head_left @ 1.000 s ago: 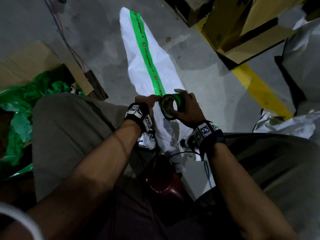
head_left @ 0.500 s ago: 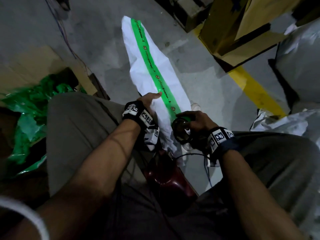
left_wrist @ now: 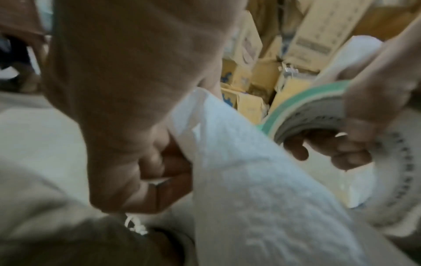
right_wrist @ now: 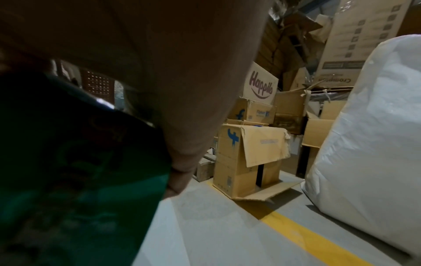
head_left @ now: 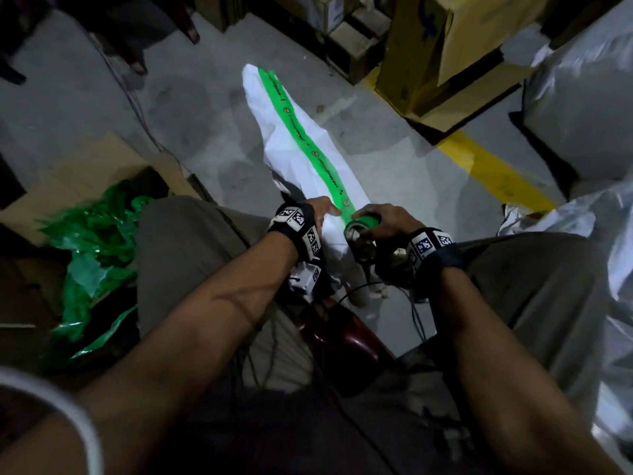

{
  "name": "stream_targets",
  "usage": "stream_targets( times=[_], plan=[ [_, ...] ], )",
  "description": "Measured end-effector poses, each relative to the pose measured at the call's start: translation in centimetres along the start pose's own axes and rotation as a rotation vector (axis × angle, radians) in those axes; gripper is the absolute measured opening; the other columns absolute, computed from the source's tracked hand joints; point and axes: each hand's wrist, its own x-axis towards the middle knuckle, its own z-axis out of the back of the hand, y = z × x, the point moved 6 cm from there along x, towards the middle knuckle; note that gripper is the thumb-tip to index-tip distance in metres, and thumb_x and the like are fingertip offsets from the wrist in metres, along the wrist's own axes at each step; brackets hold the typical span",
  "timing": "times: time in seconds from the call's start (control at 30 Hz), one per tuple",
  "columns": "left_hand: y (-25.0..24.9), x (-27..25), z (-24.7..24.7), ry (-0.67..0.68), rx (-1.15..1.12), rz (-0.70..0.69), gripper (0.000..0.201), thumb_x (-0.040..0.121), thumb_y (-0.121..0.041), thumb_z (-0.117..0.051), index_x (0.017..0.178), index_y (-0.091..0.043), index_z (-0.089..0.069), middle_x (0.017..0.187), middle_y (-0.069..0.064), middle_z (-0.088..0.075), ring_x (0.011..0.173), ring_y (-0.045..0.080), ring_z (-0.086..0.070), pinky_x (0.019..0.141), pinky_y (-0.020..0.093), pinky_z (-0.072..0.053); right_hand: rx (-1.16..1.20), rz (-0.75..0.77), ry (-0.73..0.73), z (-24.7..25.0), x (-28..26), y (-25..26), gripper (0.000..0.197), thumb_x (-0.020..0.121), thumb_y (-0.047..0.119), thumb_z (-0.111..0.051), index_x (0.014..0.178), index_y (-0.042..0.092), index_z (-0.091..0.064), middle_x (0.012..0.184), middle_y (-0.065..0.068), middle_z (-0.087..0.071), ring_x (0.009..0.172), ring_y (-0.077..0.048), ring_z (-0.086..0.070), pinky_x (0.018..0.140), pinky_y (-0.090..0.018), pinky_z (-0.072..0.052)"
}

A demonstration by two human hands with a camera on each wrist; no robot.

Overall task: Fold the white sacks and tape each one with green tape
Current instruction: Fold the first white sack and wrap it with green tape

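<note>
White sack (head_left: 291,138): folded, on the concrete floor, long axis running away from the knees, up-left.
Green tape (head_left: 301,132): now reaches nearer.
Right hand (head_left: 387,222): grips the tape roll (head_left: 364,225).
Left hand (head_left: 320,214): pinches the sack's near edge.

A tan carton (right_wrist: 261,86) bears "Happilo" in dark maroon script. A tall box (right_wrist: 355,41) behind shows "Crompton" upside down, partly cut off. The green tape strip (head_left: 308,149) on the white sack carries dark printed lettering, too small to read.
</note>
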Motion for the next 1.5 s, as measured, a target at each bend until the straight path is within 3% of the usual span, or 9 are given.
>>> stream_targets(
  times=[0.1, 0.37, 0.57, 0.7, 0.87, 1.03, 1.27, 1.4, 1.5],
  plan=[
    [-0.5, 0.2, -0.3, -0.050, -0.018, -0.001, 0.042, 0.095, -0.011, -0.061, 0.135, 0.001, -0.055, 0.121, 0.026, -0.059, 0.107, 0.027, -0.060, 0.081, 0.021, -0.036, 0.024, 0.019, -0.065, -0.1, -0.9, -0.1, 0.062, 0.066, 0.043, -0.074, 0.125, 0.027, -0.067, 0.119, -0.014, -0.068, 0.111, -0.030, -0.062, 0.088, -0.023, -0.042],
    [-6.3, -0.3, 0.6, -0.316, -0.163, -0.072, 0.073, 0.065, -0.064, -0.079, 0.116, -0.013, -0.065, 0.111, -0.001, -0.064, 0.101, 0.024, -0.064, 0.094, 0.033, -0.050, 0.399, 0.079, -0.349, 0.8, -3.4, -2.3, 0.072, 0.052, 0.040, -0.065, 0.123, 0.048, -0.061, 0.109, -0.012, -0.059, 0.101, -0.028, -0.059, 0.089, -0.039, -0.051],
    [-14.3, -1.3, -1.1, -0.311, -0.146, -0.230, 0.035, 0.068, -0.017, -0.086, 0.075, -0.007, -0.053, 0.075, 0.007, -0.055, 0.063, 0.023, -0.057, 0.053, 0.026, -0.047, 0.609, 0.118, -0.479, 4.3, -6.6, -2.3, 0.071, 0.053, 0.030, -0.063, 0.123, 0.044, -0.061, 0.119, -0.005, -0.057, 0.110, -0.018, -0.058, 0.100, -0.043, -0.049],
    [-19.0, -2.4, -3.7, -0.193, -0.242, -0.353, 0.050, 0.066, -0.004, -0.083, 0.105, 0.000, -0.052, 0.110, 0.011, -0.057, 0.096, 0.026, -0.058, 0.083, 0.036, -0.057, 0.611, 0.136, -0.577, 6.3, -9.1, -3.2, 0.077, 0.057, 0.018, -0.065, 0.131, 0.036, -0.054, 0.125, -0.002, -0.050, 0.121, -0.014, -0.049, 0.105, -0.042, -0.044],
    [-22.5, -3.0, -5.6, 0.013, -0.364, -0.422, 0.074, 0.040, -0.001, -0.082, 0.112, 0.010, -0.064, 0.107, 0.020, -0.073, 0.096, 0.037, -0.072, 0.084, 0.053, -0.060, 0.548, 0.208, -0.772, 8.9, -12.4, -3.4, 0.074, 0.060, 0.017, -0.065, 0.133, 0.026, -0.055, 0.125, -0.004, -0.050, 0.119, -0.002, -0.047, 0.101, -0.025, -0.044],
    [-24.5, -4.8, -7.2, 0.227, -0.417, -0.449, 0.067, 0.059, 0.014, -0.076, 0.123, 0.013, -0.057, 0.115, 0.027, -0.069, 0.101, 0.043, -0.070, 0.090, 0.059, -0.055, 0.500, 0.263, -0.947, 10.3, -14.2, -3.4, 0.067, 0.067, 0.022, -0.062, 0.133, 0.028, -0.055, 0.130, -0.005, -0.048, 0.115, 0.016, -0.041, 0.092, -0.001, -0.033],
    [-15.4, -1.7, -7.9, 0.164, -0.453, -0.173, 0.047, 0.083, -0.008, -0.070, 0.126, 0.009, -0.061, 0.109, 0.024, -0.071, 0.095, 0.034, -0.069, 0.093, 0.044, -0.056, 0.658, 0.006, -0.680, 4.0, -8.6, -7.4, 0.065, 0.061, 0.025, -0.058, 0.123, 0.043, -0.062, 0.114, -0.009, -0.061, 0.106, -0.013, -0.057, 0.100, -0.033, -0.048],
    [-8.4, -1.3, -8.7, 0.259, -0.613, -0.013, 0.010, 0.083, -0.011, -0.067, 0.080, -0.004, -0.074, 0.081, 0.011, -0.071, 0.076, 0.024, -0.064, 0.076, 0.026, -0.055, 0.721, -0.158, -0.502, -0.8, -5.4, -10.4, 0.059, 0.055, 0.031, -0.052, 0.103, 0.064, -0.061, 0.117, -0.006, -0.067, 0.104, -0.026, -0.064, 0.096, -0.045, -0.053],
    [-5.4, -0.5, -8.4, 0.220, -0.652, -0.024, 0.035, 0.080, -0.015, -0.076, 0.112, -0.002, -0.071, 0.116, 0.015, -0.068, 0.105, 0.029, -0.064, 0.102, 0.039, -0.051, 0.684, -0.153, -0.435, -1.3, -4.6, -9.4, 0.062, 0.057, 0.034, -0.051, 0.115, 0.046, -0.068, 0.110, 0.000, -0.070, 0.097, -0.024, -0.067, 0.094, -0.044, -0.055]
  ],
)
